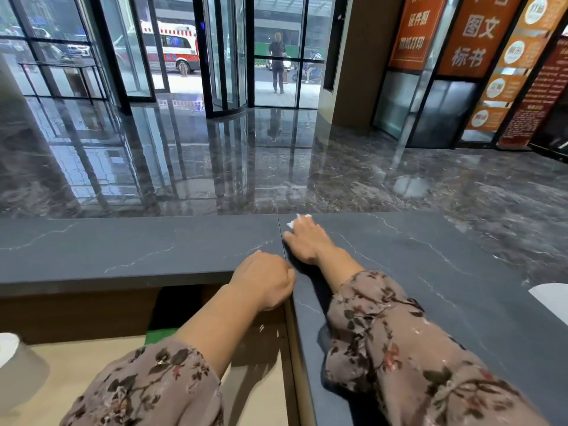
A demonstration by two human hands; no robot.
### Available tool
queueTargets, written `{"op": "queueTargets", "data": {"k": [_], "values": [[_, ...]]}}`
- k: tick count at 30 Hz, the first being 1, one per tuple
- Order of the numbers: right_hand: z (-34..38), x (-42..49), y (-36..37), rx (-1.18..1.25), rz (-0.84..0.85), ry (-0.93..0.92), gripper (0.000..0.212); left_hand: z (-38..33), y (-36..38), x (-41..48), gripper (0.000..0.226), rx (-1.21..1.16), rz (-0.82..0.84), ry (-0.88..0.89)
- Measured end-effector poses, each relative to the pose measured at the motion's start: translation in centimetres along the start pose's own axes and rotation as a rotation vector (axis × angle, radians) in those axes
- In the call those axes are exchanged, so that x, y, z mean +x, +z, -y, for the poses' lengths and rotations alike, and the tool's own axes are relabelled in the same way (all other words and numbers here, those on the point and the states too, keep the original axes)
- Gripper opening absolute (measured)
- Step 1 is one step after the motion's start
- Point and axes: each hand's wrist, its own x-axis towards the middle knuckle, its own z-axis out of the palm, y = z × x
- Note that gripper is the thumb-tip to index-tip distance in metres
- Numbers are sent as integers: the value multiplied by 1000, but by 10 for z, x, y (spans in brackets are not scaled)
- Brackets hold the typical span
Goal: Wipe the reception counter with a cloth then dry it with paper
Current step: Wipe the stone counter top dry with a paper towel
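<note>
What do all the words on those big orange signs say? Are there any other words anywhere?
"图文" then "标书": large white characters on the middle orange sign.
"证件照" then "图纸打印", blurred so uncertain: left orange sign.
Round white badges on the right orange sign: too blurred to read.
Dark red board: print too small to read.
White van outside: markings unreadable.
Counter: no writing on it.
</note>
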Motion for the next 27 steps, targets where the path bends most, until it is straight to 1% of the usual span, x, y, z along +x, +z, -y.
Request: {"op": "queueTargets", "data": {"k": [2, 5, 8, 13, 16, 19, 22, 25, 27], "values": [[8, 5, 2, -40, 43, -100, 57, -1, 1, -2, 40, 12, -26, -3], [-20, 9, -4, -84, 54, -157, 54, -12, 2, -3, 33, 54, -79, -51], [-74, 10, -14, -124, 5, -76, 57, -28, 4, -2, 35, 103, -98, -87], [-184, -11, -39, -184, -6, 148, 58, -60, 7, 3, 31, 84, -36, -93], [-215, -24, -47, -168, -24, 221, 58, -75, 9, 5, 32, 64, -11, -76], [-208, -25, -47, -91, -58, 253, 58, -89, 11, 6, 33, 57, 31, -65], [-184, -20, -41, 0, -72, 220, 58, -99, 14, 6, 32, 49, 62, -86], [-150, -16, -35, 59, -38, 128, 58, -105, 15, 8, 34, 63, 55, -112], [-121, -19, -30, 81, 0, 8, 56, -109, 14, 10, 36, 83, 54, -139]]}}
